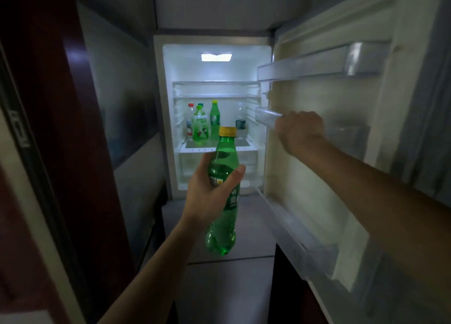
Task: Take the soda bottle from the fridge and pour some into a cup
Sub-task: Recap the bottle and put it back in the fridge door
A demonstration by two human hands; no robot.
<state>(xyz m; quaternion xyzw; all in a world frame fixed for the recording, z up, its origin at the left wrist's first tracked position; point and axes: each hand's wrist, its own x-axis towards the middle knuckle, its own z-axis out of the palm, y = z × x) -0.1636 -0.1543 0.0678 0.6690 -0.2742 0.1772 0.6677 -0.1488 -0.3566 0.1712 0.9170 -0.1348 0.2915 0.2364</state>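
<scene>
Before the lit fridge [217, 74], left fingers [240, 171] wrap the soda bottle [223, 192]; right hand [301, 132] grips the door shelf [267, 116].

I see a dim room. A dark red-brown wooden door frame [48, 128] stands at my left, a grey panelled wall [127, 104] beside it, and pale grey floor tiles [229, 287] lie below.

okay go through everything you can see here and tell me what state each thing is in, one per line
Soda bottle: capped, out of the fridge, held upright.
Left hand: closed around the soda bottle.
Right hand: gripping the door shelf.
Fridge door: open.
Fridge light: on.
Bottles on the fridge shelf: upright, capped.
</scene>
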